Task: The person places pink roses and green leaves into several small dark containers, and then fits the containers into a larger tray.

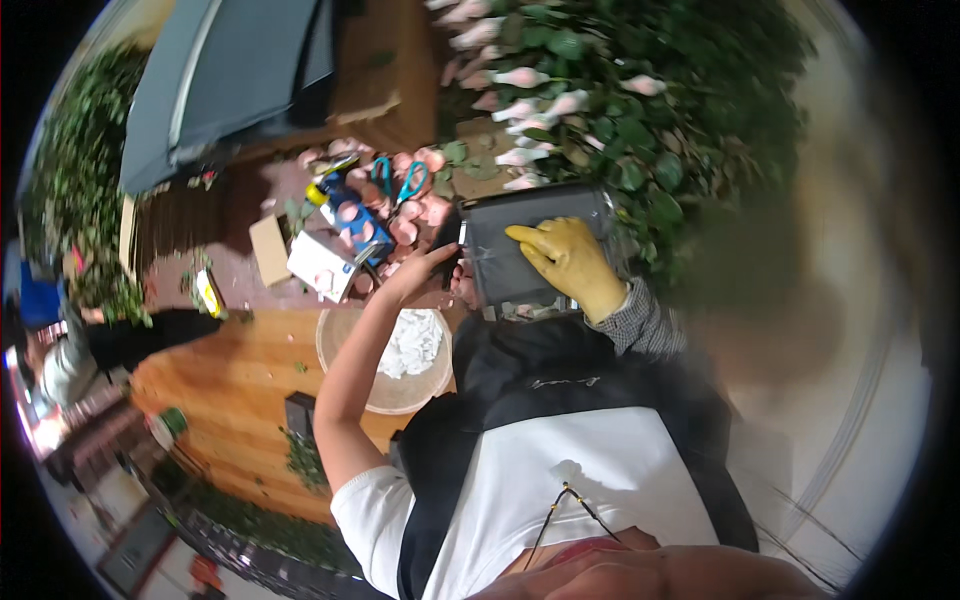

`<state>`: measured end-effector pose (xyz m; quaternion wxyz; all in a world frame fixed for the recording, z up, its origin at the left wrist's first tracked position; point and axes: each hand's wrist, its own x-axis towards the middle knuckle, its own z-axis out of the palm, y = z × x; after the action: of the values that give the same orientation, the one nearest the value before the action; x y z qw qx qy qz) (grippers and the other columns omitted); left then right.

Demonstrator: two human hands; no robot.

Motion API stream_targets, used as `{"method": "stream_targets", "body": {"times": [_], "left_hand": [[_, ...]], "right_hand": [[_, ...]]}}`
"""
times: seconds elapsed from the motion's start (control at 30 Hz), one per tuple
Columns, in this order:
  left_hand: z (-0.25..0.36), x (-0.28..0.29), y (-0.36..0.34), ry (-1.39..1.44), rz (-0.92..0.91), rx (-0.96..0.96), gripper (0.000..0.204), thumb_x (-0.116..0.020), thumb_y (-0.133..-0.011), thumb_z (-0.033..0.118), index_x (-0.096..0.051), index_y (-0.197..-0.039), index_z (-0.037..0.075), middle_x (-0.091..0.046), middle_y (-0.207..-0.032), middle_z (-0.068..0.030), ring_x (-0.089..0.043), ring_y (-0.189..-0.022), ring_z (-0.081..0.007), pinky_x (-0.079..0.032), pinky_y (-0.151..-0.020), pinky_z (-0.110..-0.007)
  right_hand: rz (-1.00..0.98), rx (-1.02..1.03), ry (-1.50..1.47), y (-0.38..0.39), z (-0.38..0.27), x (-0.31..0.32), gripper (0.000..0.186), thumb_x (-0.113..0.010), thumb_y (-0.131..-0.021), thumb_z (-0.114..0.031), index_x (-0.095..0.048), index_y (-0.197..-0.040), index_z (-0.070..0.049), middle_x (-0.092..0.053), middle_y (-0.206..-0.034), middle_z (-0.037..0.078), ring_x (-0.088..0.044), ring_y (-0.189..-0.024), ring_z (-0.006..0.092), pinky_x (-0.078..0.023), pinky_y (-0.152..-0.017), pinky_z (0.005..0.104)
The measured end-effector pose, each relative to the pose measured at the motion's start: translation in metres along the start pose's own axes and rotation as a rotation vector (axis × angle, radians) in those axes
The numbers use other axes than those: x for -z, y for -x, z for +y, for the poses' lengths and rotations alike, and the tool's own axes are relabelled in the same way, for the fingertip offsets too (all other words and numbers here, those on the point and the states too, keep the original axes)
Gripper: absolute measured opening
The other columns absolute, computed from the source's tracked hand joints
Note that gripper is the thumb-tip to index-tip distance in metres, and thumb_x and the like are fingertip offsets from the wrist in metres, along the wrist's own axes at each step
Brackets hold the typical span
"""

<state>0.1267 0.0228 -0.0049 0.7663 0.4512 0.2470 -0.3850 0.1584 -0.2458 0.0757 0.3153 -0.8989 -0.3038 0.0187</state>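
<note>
In front of my body is a dark flat panel [500,215] with a pale rim, like a tablet or shallow tray; I cannot tell which. My left hand [425,268], bare, grips its left edge, with the thumb side showing and the other fingers mostly hidden. Over the panel's right half is my right hand [572,262] in a yellow rubber glove. Its index finger points left with the thumb apart below it, the other fingers are curled, and nothing is held. Scissors with teal handles [412,182] lie among pink petals [435,210] beyond my left hand.
Pink roses [522,77] with leafy stems are heaped at the far right. Left of my forearm stand a blue box [360,235], a white card [320,265] and a round tub [333,350] of white pieces. Another person [70,350] is at the far left.
</note>
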Motion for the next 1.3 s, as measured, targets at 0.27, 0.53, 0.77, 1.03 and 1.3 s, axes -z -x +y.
{"method": "stream_targets", "body": {"times": [0.27,0.53,0.77,1.03,1.3], "left_hand": [[-0.022,-0.04,0.072,-1.134,0.722,-0.69,0.086,-0.067,-0.078,0.006,-0.019,-0.149,-0.008,-0.049,-0.119,-0.0309,-0.053,-0.106,-0.0469,-0.044,-0.093,-0.049],[-0.023,-0.173,0.036,-0.8,-0.302,-0.747,0.114,-0.088,-0.069,0.019,-0.014,-0.153,0.001,-0.028,-0.153,-0.0285,-0.028,-0.142,-0.0466,-0.028,-0.117,-0.048],[-0.019,-0.152,-0.016,-1.674,0.311,-1.087,0.069,-0.079,-0.078,0.035,-0.053,-0.137,0.011,-0.035,-0.153,-0.0204,-0.036,-0.138,-0.0418,-0.028,-0.115,-0.051],[-0.032,-0.156,-0.022,-1.601,0.42,-1.139,0.031,-0.074,-0.083,0.025,-0.071,-0.113,0.017,-0.048,-0.144,-0.0172,-0.043,-0.134,-0.0378,-0.031,-0.11,-0.049],[-0.029,-0.158,-0.018,-1.549,0.44,-1.132,0.025,-0.072,-0.085,0.024,-0.073,-0.109,0.017,-0.049,-0.142,-0.017,-0.044,-0.133,-0.0377,-0.031,-0.111,-0.048]], "right_hand": [[-0.2,-0.351,-0.971,0.067,-0.034,0.044,0.059,-0.066,-0.095,-0.015,-0.041,-0.148,-0.012,-0.063,-0.125,0.013,-0.061,-0.115,0.0217,-0.048,-0.098,0.0351],[-0.166,-0.769,-1.105,0.104,0.02,0.079,0.044,-0.068,-0.092,-0.041,-0.068,-0.1,0.002,-0.069,-0.08,0.007,-0.065,-0.073,0.0152,-0.053,-0.069,0.0294],[-0.404,-0.717,0.436,0.136,0.049,0.081,0.051,-0.059,-0.089,-0.051,-0.064,-0.098,-0.001,-0.071,-0.082,0.017,-0.069,-0.075,0.0365,-0.055,-0.068,0.0448],[-0.606,-0.827,-0.432,0.096,0.084,0.089,0.049,-0.064,-0.091,-0.045,-0.06,-0.102,0.002,-0.07,-0.075,0.012,-0.068,-0.067,0.0278,-0.054,-0.064,0.0397],[-0.719,-0.397,-0.317,0.1,0.12,0.079,0.053,-0.066,-0.089,-0.041,-0.057,-0.109,0.007,-0.067,-0.098,0.023,-0.064,-0.089,0.03,-0.05,-0.078,0.0376]]}}
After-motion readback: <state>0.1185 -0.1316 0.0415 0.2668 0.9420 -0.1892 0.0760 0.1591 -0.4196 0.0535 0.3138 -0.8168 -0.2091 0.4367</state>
